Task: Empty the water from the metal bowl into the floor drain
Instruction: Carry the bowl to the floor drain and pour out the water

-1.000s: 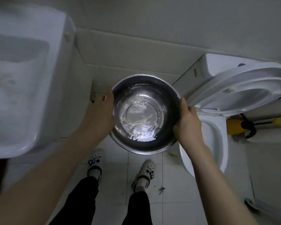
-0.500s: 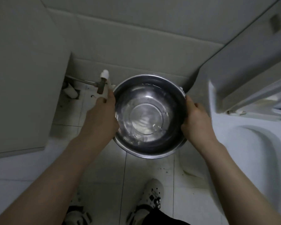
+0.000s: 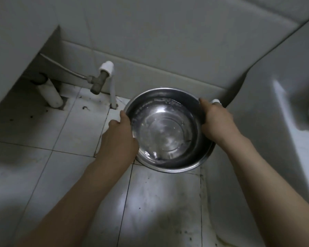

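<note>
Low over grimy floor tiles at frame centre, a water-filled, likely slippery metal bowl is gripped at opposite rims by left hand and right hand, fingers closed.

A dim bathroom corner. The floor is laid in pale square tiles with dark grout lines, speckled with dirt, with a bright patch of reflected light low in the centre. Grey wall tiles fill the upper frame. At upper left a white cabinet side overhangs a white drain pipe. Beside it stands a metal valve with a white hose. A white toilet base fills the right edge.
</note>
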